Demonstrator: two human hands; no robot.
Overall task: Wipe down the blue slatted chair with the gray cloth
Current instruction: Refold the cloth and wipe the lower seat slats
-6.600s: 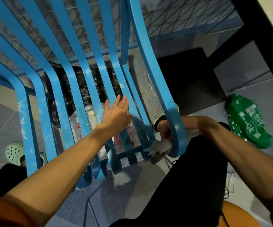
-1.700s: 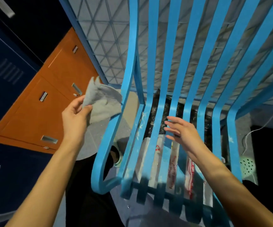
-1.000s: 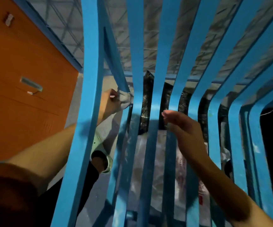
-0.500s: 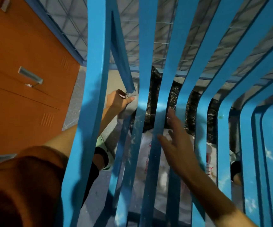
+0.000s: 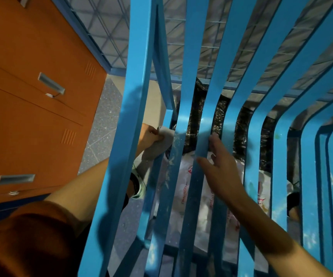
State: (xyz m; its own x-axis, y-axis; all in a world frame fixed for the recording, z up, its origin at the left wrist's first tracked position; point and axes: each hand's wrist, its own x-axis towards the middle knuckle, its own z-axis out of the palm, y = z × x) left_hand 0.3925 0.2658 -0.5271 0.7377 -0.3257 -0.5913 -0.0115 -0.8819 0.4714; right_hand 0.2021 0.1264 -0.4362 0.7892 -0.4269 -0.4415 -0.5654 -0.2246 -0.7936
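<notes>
The blue slatted chair (image 5: 239,92) fills the view, its curved slats running from top to bottom. My left hand (image 5: 148,136) reaches behind the outer left slat and grips the gray cloth (image 5: 157,146), pressing it against a thin inner bar of the frame. The cloth hangs down below my fingers. My right hand (image 5: 219,170) lies on the front of the slats near the middle, fingers wrapped partly around one slat's edge.
Orange locker doors (image 5: 31,96) with metal handles stand at the left. Under the chair lie a black plastic bag (image 5: 221,116) and a white printed bag (image 5: 193,196). A wire mesh panel (image 5: 181,37) stands behind. A light green shoe (image 5: 139,184) shows on the speckled floor.
My left hand has slid the cloth lower along the inner bar. My right hand has shifted slightly right and now holds a slat's edge. The view has moved closer.
</notes>
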